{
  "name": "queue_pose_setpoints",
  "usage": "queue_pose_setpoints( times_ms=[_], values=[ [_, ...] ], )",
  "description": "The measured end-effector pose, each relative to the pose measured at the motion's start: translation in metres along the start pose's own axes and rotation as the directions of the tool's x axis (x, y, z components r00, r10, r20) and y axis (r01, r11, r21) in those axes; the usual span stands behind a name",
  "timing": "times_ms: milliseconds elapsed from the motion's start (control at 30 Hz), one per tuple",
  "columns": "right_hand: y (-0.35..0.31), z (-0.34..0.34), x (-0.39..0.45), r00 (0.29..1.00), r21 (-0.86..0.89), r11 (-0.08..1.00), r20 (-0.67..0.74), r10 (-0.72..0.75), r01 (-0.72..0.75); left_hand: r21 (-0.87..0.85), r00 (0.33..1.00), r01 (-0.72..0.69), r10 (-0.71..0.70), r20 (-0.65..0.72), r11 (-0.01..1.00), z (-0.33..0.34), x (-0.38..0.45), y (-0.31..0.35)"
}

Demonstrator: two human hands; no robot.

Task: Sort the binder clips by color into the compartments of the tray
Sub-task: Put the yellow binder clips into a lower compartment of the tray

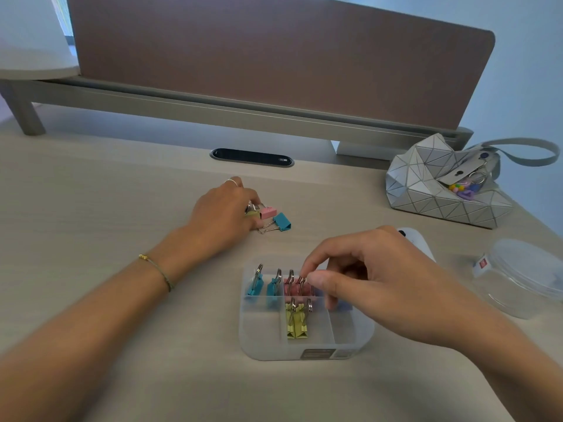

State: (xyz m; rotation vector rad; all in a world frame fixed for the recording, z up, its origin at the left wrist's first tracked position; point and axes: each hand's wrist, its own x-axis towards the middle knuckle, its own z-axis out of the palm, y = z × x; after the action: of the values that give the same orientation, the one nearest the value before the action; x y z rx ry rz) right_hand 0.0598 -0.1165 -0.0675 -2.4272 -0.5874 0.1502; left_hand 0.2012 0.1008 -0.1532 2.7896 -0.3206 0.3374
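The right hand (374,287) pinches the wire handle of a pink clip (300,289) in the frosted tray (307,348). The left hand (222,214) rests with fingers curled on loose clips; a blue clip (282,221) lies just beside its fingertips.

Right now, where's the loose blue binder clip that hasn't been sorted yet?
The loose blue binder clip lies on the desk beyond the tray, just right of the left hand and beside a pink binder clip.
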Motion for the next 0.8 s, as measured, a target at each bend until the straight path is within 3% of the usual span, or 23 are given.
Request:
queue_pose_setpoints(
  times_ms=[200,267,300,333,400,433,500,633,800],
  values=[
    [0.002,-0.003,0.0,0.996,0.023,0.998,-0.071,-0.05,0.052,0.091,0.996,-0.076,0.08,-0.037,0.993,-0.002,0.003,-0.006],
    [0.004,-0.005,0.003,0.985,0.061,0.996,-0.164,-0.047,0.058,-0.052,0.991,-0.094,0.088,-0.106,0.994,-0.017,0.003,-0.004],
    [0.006,-0.007,0.006,0.97,0.089,0.994,-0.239,-0.036,0.059,-0.222,0.99,-0.084,0.057,-0.126,0.971,-0.03,0.001,0.001],
    [0.008,-0.009,0.009,0.948,0.112,0.992,-0.317,-0.017,0.056,-0.446,0.995,-0.056,0.012,-0.102,0.893,-0.044,-0.001,0.008],
    [0.01,-0.011,0.016,0.906,0.092,0.995,-0.422,-0.004,0.048,-0.823,0.996,0.078,-0.002,0.093,0.563,-0.073,-0.008,0.027],
    [0.01,-0.011,0.018,0.898,0.068,0.996,-0.439,-0.016,0.051,-0.898,0.979,0.164,0.042,0.198,0.409,-0.084,-0.012,0.036],
    [0.006,-0.01,0.018,0.881,0.043,0.994,-0.469,-0.068,0.1,-0.925,0.929,0.296,0.153,0.337,0.239,-0.095,-0.02,0.049],
    [0.002,-0.012,0.01,0.774,-0.151,0.977,-0.598,-0.209,0.148,-0.879,0.846,0.464,0.242,0.475,0.107,-0.099,-0.03,0.06],
    [0.007,-0.015,0.008,0.787,-0.153,0.975,-0.576,-0.221,0.162,-0.845,0.814,0.534,0.267,0.516,0.005,-0.095,-0.033,0.063]
  ],
)
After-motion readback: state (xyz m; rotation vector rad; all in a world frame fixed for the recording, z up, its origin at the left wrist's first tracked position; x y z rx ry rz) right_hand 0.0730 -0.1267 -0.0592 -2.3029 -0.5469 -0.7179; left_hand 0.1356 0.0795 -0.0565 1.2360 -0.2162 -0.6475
